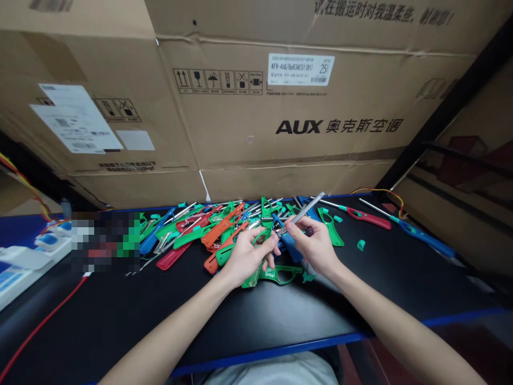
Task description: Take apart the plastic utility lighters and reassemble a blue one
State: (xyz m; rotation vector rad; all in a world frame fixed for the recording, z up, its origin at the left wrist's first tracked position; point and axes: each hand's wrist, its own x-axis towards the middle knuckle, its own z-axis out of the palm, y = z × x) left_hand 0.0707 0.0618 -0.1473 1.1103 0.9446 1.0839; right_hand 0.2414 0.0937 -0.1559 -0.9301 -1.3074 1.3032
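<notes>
My left hand [251,255] is closed, with thumb and fingers pinched around a green plastic lighter casing [262,236]. My right hand [315,241] grips a silver metal lighter tube [308,206], which slants up and to the right. The tube's lower end meets the left fingertips; the exact contact is hidden. Just below the hands lies a green handle half with a trigger loop [280,275], beside a small green piece [308,277]. Behind them spreads a pile of lighter parts, including an orange casing [222,224] and a red casing [173,258].
At right lie a red long-necked lighter [368,217], a blue one [427,238] and a small green cap [361,245]. A large cardboard box [240,144] stands behind the black tabletop [192,321]. A white power strip [48,254] and red cable [48,321] are at left.
</notes>
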